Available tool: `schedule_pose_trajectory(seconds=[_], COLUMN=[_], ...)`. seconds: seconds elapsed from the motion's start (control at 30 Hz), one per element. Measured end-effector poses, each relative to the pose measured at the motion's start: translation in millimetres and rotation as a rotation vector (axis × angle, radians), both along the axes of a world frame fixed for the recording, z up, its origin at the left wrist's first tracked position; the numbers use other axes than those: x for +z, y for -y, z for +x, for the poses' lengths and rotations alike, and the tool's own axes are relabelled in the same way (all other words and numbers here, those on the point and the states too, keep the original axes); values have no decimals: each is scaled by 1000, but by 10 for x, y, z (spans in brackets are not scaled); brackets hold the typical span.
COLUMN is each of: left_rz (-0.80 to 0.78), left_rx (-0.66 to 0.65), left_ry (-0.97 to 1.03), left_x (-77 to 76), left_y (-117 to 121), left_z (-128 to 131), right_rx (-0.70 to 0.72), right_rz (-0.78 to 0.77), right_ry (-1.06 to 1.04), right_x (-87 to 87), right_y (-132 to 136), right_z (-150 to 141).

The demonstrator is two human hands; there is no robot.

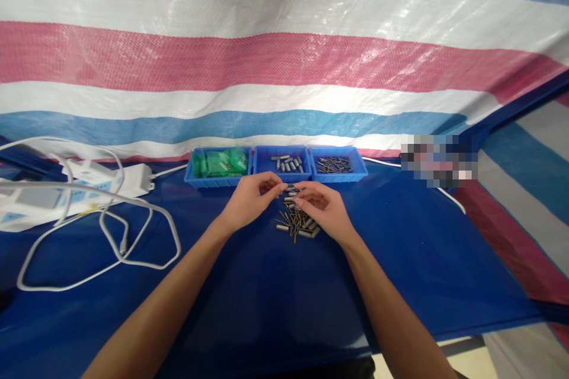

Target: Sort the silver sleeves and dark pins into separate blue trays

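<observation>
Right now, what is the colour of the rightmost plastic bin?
The rightmost plastic bin is blue; it shows best in the head view, the only one.

The person's left hand and right hand have their fingertips close together at a small grey metal piece, over a loose pile of slender brass-coloured metal rods and short grey cylinders on the blue-covered bench. Beyond, three blue plastic bins hold green plastic packets, grey metal cylinders and slender rods, left to right.
</observation>
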State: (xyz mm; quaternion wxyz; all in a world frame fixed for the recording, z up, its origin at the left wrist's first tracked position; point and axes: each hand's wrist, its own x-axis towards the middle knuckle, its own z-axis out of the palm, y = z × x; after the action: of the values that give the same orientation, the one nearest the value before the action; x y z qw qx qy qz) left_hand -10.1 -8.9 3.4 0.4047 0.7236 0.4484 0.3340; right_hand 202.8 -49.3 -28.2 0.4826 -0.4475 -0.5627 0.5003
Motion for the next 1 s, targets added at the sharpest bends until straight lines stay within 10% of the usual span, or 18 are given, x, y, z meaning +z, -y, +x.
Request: schedule_pose_trajectory(seconds=[0.57, 0.8, 1.0], left_rz=[-6, 122, 175], left_rx=[-86, -382, -396], left_ry=[-40, -324, -437], left_x=[-33, -157, -203], left_y=[48, 17, 5], left_z=[43, -64, -49], right_rx=[-75, -471, -503], right_rz=[-118, 124, 159], right_ry=[-147, -101, -89], right_x=[41, -3, -52], right_y=[-38, -66, -95], right_z=[-4, 50, 92])
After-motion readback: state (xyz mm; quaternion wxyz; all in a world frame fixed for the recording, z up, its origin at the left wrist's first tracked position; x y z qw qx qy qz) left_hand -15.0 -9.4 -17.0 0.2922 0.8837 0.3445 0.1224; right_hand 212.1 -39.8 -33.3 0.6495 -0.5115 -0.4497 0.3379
